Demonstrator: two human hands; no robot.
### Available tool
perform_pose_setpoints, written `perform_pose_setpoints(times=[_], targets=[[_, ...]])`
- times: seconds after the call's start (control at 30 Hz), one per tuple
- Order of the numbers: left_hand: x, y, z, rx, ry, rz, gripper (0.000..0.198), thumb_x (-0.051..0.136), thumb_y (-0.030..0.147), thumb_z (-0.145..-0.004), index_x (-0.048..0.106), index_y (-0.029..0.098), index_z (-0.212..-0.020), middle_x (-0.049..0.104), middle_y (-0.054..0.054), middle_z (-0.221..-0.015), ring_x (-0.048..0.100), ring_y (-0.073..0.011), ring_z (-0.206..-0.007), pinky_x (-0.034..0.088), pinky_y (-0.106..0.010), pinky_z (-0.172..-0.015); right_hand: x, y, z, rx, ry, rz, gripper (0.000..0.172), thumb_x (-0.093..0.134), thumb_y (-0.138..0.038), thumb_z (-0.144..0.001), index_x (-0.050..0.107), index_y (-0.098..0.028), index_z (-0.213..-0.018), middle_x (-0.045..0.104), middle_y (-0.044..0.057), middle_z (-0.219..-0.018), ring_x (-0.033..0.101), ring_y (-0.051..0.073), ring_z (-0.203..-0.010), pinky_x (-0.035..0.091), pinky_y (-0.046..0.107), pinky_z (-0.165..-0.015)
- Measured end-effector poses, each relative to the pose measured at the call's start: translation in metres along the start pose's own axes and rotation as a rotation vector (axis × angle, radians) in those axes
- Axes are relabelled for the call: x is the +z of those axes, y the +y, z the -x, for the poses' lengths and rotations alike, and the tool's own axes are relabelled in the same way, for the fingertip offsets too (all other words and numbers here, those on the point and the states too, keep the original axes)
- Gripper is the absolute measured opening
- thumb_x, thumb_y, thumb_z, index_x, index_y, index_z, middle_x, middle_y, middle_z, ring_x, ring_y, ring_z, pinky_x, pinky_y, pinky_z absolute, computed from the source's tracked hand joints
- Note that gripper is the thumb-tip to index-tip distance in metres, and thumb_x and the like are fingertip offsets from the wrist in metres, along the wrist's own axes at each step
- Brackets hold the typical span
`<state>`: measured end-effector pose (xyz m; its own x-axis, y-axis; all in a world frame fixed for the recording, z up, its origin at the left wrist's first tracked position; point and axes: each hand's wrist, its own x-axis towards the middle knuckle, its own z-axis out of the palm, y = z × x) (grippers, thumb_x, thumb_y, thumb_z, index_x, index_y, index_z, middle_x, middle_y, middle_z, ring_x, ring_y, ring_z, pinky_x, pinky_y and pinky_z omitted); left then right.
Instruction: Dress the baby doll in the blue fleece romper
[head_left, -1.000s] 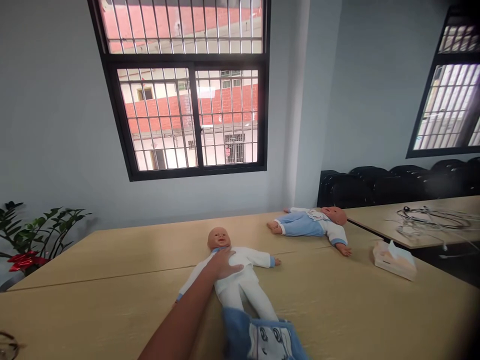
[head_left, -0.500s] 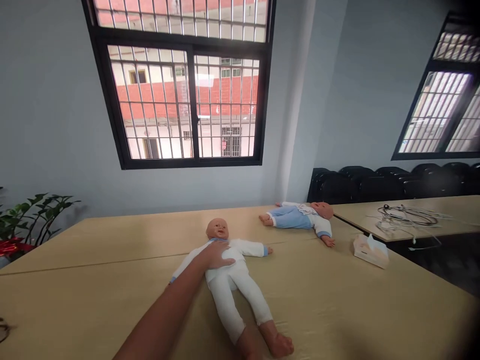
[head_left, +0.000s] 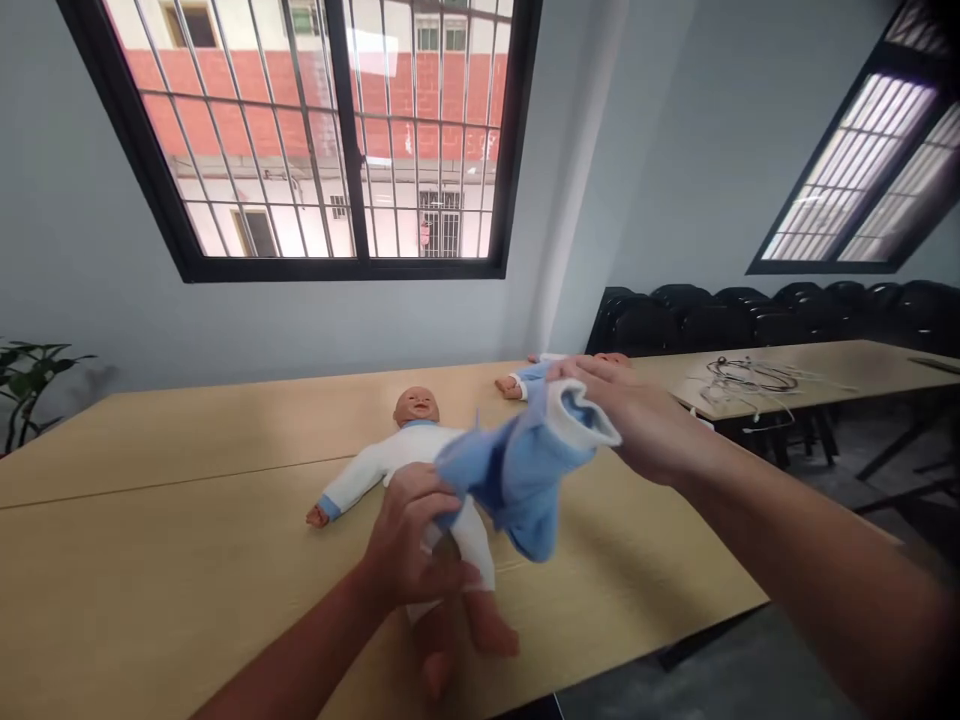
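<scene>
A baby doll (head_left: 405, 450) in white clothes lies on its back on the wooden table (head_left: 187, 520), head towards the window. Above its legs I hold up a light blue garment (head_left: 517, 470) with a white cuff. My left hand (head_left: 409, 545) is closed on the garment's lower left end, over the doll's hips. My right hand (head_left: 637, 425) grips the cuffed end, raised to the right. A second doll (head_left: 525, 378) in blue lies farther back, mostly hidden behind my right hand.
A tangle of cables (head_left: 750, 375) lies on a second table at the right. Black chairs (head_left: 675, 320) line the far wall. A potted plant (head_left: 30, 375) stands at the left. The table's front edge runs close to the doll's feet.
My left hand left the doll's chest and took the blue garment. My right hand came into view holding the other end, lifting it above the doll's legs. The view shifted right.
</scene>
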<state>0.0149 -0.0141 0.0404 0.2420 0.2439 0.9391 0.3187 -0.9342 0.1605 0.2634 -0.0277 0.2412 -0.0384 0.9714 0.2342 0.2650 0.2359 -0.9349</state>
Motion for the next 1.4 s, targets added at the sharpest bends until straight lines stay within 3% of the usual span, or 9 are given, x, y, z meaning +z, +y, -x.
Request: perform_pose_setpoints(times=[0.1, 0.2, 0.3, 0.43, 0.67, 0.8, 1.0, 1.23, 1.4], targets=[[-0.009, -0.004, 0.010, -0.115, -0.088, -0.250, 0.088, 0.078, 0.065, -0.079, 0.044, 0.022, -0.149, 0.053, -0.021, -0.146, 0.048, -0.0395, -0.139, 0.040, -0.058, -0.117, 0.022, 0.006, -0.024, -0.024, -0.126, -0.129, 0.033, 0.069, -0.053, -0.091, 0.064, -0.022, -0.081, 0.063, 0.003, -0.079, 0.057, 0.015, -0.067, 0.043, 0.026, -0.056], [-0.020, -0.035, 0.017, -0.370, -0.070, -0.335, 0.056, 0.069, 0.041, -0.092, 0.054, 0.022, -0.142, 0.058, -0.019, -0.144, 0.053, -0.0362, -0.137, 0.040, -0.056, -0.116, 0.025, 0.014, -0.036, -0.047, -0.205, -0.163, 0.035, 0.067, -0.054, -0.093, 0.064, -0.021, -0.080, 0.060, 0.002, -0.076, 0.054, 0.014, -0.063, 0.039, 0.025, -0.052], [-0.036, -0.072, 0.013, -0.714, -0.090, -0.046, 0.030, 0.062, 0.039, -0.093, 0.069, 0.022, -0.116, 0.074, -0.010, -0.116, 0.067, -0.0291, -0.113, 0.051, -0.048, -0.102, 0.013, 0.024, -0.048, -0.023, -0.324, -0.070, 0.038, 0.066, -0.057, -0.093, 0.065, -0.021, -0.080, 0.060, 0.003, -0.074, 0.051, 0.013, -0.059, 0.037, 0.024, -0.048], [-0.054, -0.104, -0.018, -1.113, 0.142, 0.370, 0.051, 0.070, 0.050, -0.085, 0.066, 0.015, -0.123, 0.075, -0.012, -0.114, 0.069, -0.0255, -0.104, 0.056, -0.036, -0.088, -0.015, 0.039, -0.085, -0.099, -0.604, 0.282, 0.030, 0.070, -0.050, -0.091, 0.073, -0.021, -0.083, 0.065, 0.003, -0.073, 0.053, 0.012, -0.057, 0.036, 0.022, -0.046], [-0.095, -0.076, -0.089, -0.608, 0.189, 0.017, 0.028, 0.071, 0.033, -0.087, 0.073, 0.021, -0.112, 0.073, -0.005, -0.112, 0.067, -0.0223, -0.104, 0.054, -0.035, -0.091, -0.019, 0.009, -0.113, -0.385, -0.348, 0.577, 0.037, 0.063, -0.052, -0.094, 0.078, -0.018, -0.094, 0.070, 0.002, -0.077, 0.059, 0.011, -0.063, 0.041, 0.022, -0.055], [-0.116, -0.021, -0.063, -0.350, -0.221, 0.019, 0.024, 0.074, 0.019, -0.085, 0.075, 0.031, -0.106, 0.073, -0.002, -0.098, 0.066, -0.0205, -0.091, 0.055, -0.033, -0.081, -0.004, 0.014, -0.049, -0.325, -0.518, 0.610, 0.025, 0.064, -0.046, -0.095, 0.079, -0.025, -0.097, 0.070, 0.001, -0.076, 0.059, 0.013, -0.062, 0.040, 0.024, -0.054], [-0.106, 0.025, 0.009, -0.593, -0.993, 0.398, 0.045, 0.083, 0.035, -0.082, 0.068, 0.040, -0.125, 0.073, -0.001, -0.121, 0.066, -0.0235, -0.111, 0.056, -0.037, -0.095, 0.028, 0.094, 0.024, 0.052, -0.943, 0.712, 0.018, 0.069, -0.030, -0.092, 0.078, -0.034, -0.107, 0.074, -0.001, -0.078, 0.065, 0.019, -0.062, 0.040, 0.028, -0.052], [-0.055, -0.042, 0.035, -0.591, -0.467, -0.112, 0.039, 0.062, 0.029, -0.095, 0.063, 0.028, -0.133, 0.064, -0.009, -0.140, 0.054, -0.0295, -0.134, 0.041, -0.053, -0.117, 0.110, 0.180, -0.056, -0.588, -0.498, 0.683, 0.054, 0.074, -0.034, -0.090, 0.061, -0.025, -0.142, 0.060, 0.016, -0.141, 0.053, 0.034, -0.132, 0.045, 0.052, -0.109], [-0.032, -0.083, 0.043, -0.822, -0.336, -0.082, 0.036, 0.057, 0.022, -0.090, 0.067, 0.023, -0.125, 0.072, -0.010, -0.125, 0.065, -0.0282, -0.117, 0.047, -0.049, -0.108, 0.144, 0.208, -0.080, -0.686, -0.438, 0.682, 0.013, 0.063, -0.029, -0.097, 0.072, -0.020, -0.103, 0.069, 0.013, -0.120, 0.059, 0.030, -0.117, 0.044, 0.051, -0.106]])
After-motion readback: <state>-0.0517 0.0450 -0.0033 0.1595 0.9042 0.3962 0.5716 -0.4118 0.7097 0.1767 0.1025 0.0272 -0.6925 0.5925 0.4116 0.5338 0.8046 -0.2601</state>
